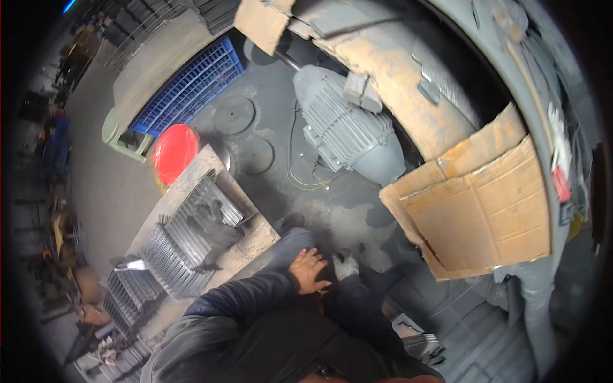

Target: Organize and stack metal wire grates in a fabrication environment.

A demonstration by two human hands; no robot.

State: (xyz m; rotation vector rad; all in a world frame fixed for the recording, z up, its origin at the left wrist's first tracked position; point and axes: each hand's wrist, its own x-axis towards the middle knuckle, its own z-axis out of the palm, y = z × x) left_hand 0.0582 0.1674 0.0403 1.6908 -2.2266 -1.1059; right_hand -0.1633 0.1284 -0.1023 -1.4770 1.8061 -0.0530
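Observation:
My left hand (pixel 309 270) is bare, its fingers spread over the dark clothing at my lap. It holds nothing that I can see. Close beside it is my right hand (pixel 345 266) in a pale glove with dark fingertips. Its fingers are small and blurred, so their grip cannot be made out. To the left of my hands, dark gloves (pixel 216 226) appear to lie on rows of stacked thin metal pieces (pixel 175 249). A worn board (pixel 258 235) carries these pieces.
A grey finned motor (pixel 348 124) stands ahead, with a loose cable on the floor. Cardboard sheets (pixel 479 210) cover a machine part on the right. Beyond the board are a red round stool top (pixel 175 153), a blue plastic crate (pixel 191 86) and flat discs (pixel 234 115).

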